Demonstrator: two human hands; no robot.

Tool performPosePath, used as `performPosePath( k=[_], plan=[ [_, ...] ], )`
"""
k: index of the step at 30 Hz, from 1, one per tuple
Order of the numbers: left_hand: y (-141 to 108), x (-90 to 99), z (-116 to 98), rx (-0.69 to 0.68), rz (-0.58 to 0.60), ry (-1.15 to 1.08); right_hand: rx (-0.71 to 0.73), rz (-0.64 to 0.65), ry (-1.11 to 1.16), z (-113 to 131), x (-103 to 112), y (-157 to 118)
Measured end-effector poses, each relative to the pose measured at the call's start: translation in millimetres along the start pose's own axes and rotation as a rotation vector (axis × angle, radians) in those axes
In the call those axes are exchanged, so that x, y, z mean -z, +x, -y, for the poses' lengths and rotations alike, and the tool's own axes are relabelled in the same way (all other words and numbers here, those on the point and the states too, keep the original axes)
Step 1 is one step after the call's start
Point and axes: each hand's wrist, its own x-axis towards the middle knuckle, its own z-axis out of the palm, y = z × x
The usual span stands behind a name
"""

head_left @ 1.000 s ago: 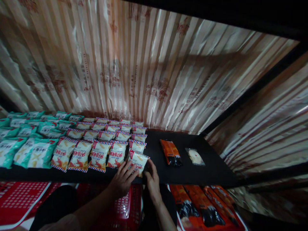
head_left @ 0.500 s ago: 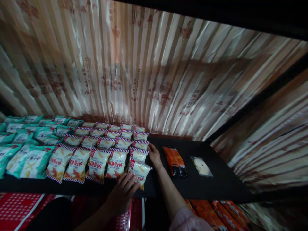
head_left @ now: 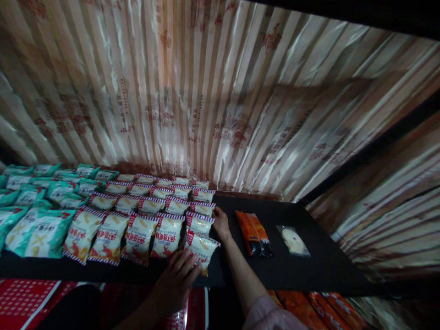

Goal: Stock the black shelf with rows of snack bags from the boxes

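White snack bags [head_left: 167, 234] with striped blue-and-red edges stand in rows on a black shelf [head_left: 240, 275]. My left hand [head_left: 178, 272] lies with fingers stretched out against the lower left of the front bag [head_left: 200, 251] in the rightmost column. That bag leans out ahead of the others. My right hand [head_left: 222, 223] is at the right side of the same column, its bent fingers closed at the edge of a bag [head_left: 202, 208] farther back. Its fingertips are partly hidden.
Teal snack bags [head_left: 48, 233] fill the shelf's left end. An orange-and-black packet [head_left: 252, 231] and a clear packet with pale contents [head_left: 293, 240] lie to the right. Below are red baskets [head_left: 24, 300] and orange packets [head_left: 302, 307]. A patterned, pleated curtain [head_left: 192, 91] hangs behind.
The view has shifted slightly, so the packets on the right appear a little farther right and lower. Both hands keep nearly the same places on the bags.
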Motion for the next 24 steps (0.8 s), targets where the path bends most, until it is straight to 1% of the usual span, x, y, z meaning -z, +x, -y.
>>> performPosePath(
  k=[5,10,14,20,24],
  plan=[
    [2,2.7,1,-0.01,0.018,0.012,0.002,-0.024,0.009,2,-5,-1],
    [6,7.6,2,-0.013,0.05,0.043,-0.012,-0.061,0.025,-4,-3,-2],
    [6,7.6,2,-0.018,0.061,0.045,-0.004,-0.099,0.048,-7,-3,-1],
    [6,6.2,2,-0.006,0.053,0.037,0.021,-0.067,0.094,-6,-10,3],
    [6,7.2,2,-0.003,0.076,0.033,0.025,-0.059,0.08,-3,-11,4]
  ],
)
